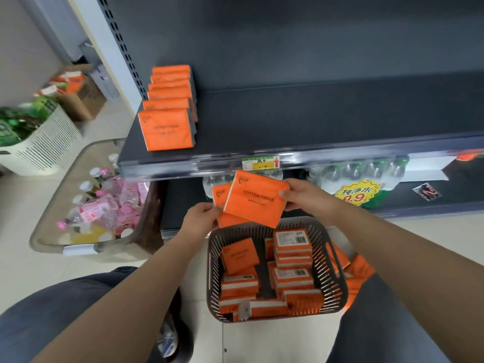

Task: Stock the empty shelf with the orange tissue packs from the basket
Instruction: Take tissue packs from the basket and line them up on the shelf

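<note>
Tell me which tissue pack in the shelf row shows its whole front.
The front tissue pack, nearest the shelf edge; those behind it show only their tops.

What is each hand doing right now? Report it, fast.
Left hand: pinches the left edge of the rear orange tissue pack.
Right hand: grips the front orange tissue pack by its right edge.

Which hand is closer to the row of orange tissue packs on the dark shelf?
Left. The left hand, pinching the rear held pack, is below the row of orange tissue packs, slightly right; the right hand, gripping the front held pack, is farther right.
</note>
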`<state>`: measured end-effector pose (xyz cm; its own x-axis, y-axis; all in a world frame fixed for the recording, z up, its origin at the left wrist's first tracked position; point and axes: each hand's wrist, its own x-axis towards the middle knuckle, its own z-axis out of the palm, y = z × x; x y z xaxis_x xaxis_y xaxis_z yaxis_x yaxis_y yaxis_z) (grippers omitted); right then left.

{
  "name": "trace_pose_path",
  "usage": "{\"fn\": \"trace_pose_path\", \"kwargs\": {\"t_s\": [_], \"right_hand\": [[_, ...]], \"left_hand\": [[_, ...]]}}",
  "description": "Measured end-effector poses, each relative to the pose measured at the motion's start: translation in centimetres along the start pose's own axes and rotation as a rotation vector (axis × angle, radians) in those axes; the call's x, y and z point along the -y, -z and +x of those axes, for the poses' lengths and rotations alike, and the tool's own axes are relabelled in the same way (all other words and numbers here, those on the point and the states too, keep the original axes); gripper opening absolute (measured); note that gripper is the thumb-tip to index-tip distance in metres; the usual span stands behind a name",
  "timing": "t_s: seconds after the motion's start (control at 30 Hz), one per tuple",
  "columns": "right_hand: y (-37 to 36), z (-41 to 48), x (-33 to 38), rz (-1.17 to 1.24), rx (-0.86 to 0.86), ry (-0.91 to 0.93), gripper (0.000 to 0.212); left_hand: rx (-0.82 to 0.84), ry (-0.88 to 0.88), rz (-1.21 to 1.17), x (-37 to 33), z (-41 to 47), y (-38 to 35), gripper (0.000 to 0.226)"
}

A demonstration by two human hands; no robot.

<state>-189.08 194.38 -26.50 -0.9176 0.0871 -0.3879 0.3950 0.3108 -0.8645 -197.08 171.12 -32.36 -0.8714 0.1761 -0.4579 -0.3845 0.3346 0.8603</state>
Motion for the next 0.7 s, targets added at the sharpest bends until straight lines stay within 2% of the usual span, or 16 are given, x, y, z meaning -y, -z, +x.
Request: {"fn": "trace_pose_path", "kwargs": {"t_s": [0.17, 0.27, 0.37, 0.5, 0.63, 0.7], "right_hand": [[0.2, -0.4, 2.0, 0.142, 0.061, 0.010, 0.028], [0.1, -0.3, 3.1, 0.191, 0.031, 0.025, 0.029], [0.1, -0.2, 4.0, 0.224, -0.075, 0.075, 0.024], [0.0, 0.3, 5.3, 0.257, -0.267, 0.120, 0.030], [0.3, 1.0, 6.6, 0.241, -0.393, 0.180, 0.015], [0.7, 1.4, 7.3, 0.210, -0.425, 0.193, 0.021]], "left_hand": [[0.041, -0.036, -0.067, -2.3, -0.4, 0.4, 0.016], [0.055, -0.058, -0.070, -3.5, -0.7, 0.6, 0.019], [0.071, -0.076, -0.116, -4.6, -1.0, 0.8, 0.018], [0.105, -0.099, -0.210, -7.0, -1.3, 0.5, 0.012], [0.113, -0.130, -0.255, -9.8, -1.5, 0.2, 0.020], [0.120, -0.140, -0.269, -11.1, -1.4, 0.2, 0.022]]}}
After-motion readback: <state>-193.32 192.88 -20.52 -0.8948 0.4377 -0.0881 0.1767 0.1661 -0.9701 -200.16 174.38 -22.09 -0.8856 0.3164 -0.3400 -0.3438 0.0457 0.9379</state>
